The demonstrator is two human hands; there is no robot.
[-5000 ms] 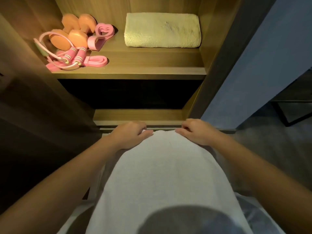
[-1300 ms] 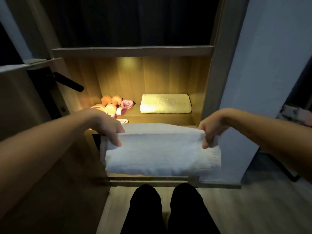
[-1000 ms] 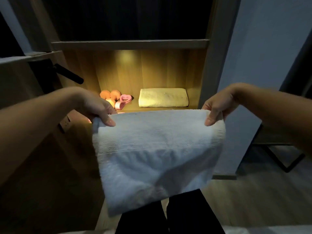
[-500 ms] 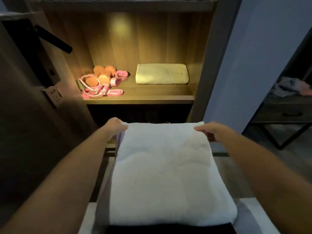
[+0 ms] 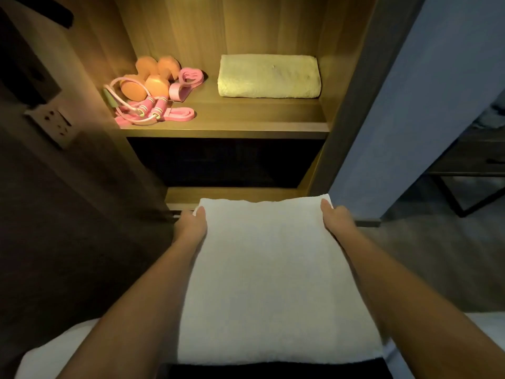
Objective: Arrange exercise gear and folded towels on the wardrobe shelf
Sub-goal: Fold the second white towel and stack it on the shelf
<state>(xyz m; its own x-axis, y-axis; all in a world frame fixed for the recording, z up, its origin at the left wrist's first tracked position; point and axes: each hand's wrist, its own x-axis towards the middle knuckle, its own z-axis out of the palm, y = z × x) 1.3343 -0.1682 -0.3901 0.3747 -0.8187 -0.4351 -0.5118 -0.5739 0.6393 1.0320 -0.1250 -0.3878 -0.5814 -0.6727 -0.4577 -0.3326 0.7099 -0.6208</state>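
Observation:
A white towel (image 5: 270, 272) lies spread flat over my lap in front of the wardrobe. My left hand (image 5: 191, 228) grips its far left corner and my right hand (image 5: 334, 221) grips its far right corner, thumbs on top. On the lit wardrobe shelf (image 5: 246, 124) a folded pale yellow towel (image 5: 269, 76) lies at the right. At the shelf's left sit orange dumbbells (image 5: 149, 77), a pink skipping rope (image 5: 142, 108) and pink resistance bands (image 5: 181, 114).
The open wardrobe door (image 5: 54, 160) with its latch plate (image 5: 52, 123) stands at the left. A lower shelf (image 5: 232, 194) runs just beyond the towel. A blue-grey wall (image 5: 426, 105) rises at the right, with a dark table frame (image 5: 470, 184) past it.
The white towel was held up hanging in front of the shelf a second ago; it now lies flat on my lap. My view has tipped down and both hands keep the far corners.

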